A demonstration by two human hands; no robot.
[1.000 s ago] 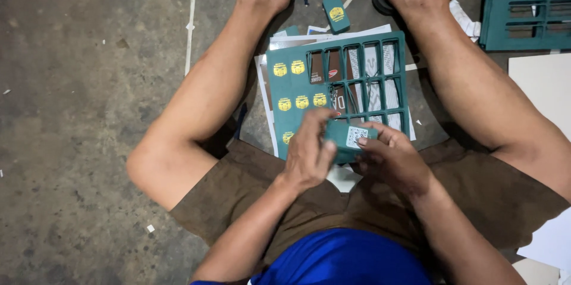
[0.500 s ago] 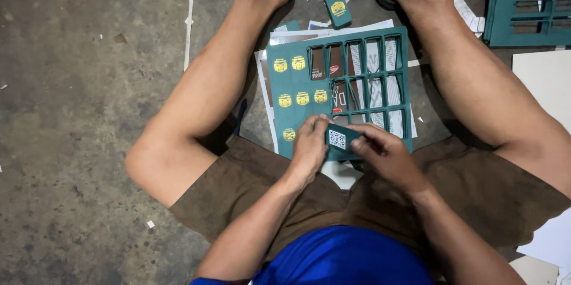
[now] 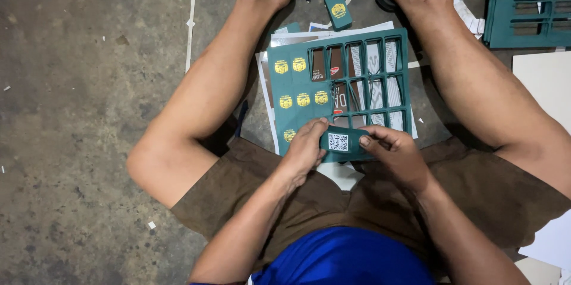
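I sit on a concrete floor with a green die-cut card sheet (image 3: 297, 91) between my legs, carrying several round yellow emblems and several empty rectangular cut-outs. At its near edge, both hands hold a small green rectangular piece (image 3: 344, 141) with a white square code label. My left hand (image 3: 304, 148) grips its left end. My right hand (image 3: 397, 153) grips its right end, fingertips on top. The piece lies roughly level over the sheet's bottom row.
White printed papers (image 3: 285, 40) lie under the sheet. A loose green piece with a yellow emblem (image 3: 338, 9) lies near my feet. Another green cut-out sheet (image 3: 526, 5) sits at top right, with white sheets (image 3: 544, 83) at the right edge. Paper scraps dot the floor.
The small green piece has turned so its white code label faces up, and both hands have shifted slightly while gripping it at the sheet's near edge.
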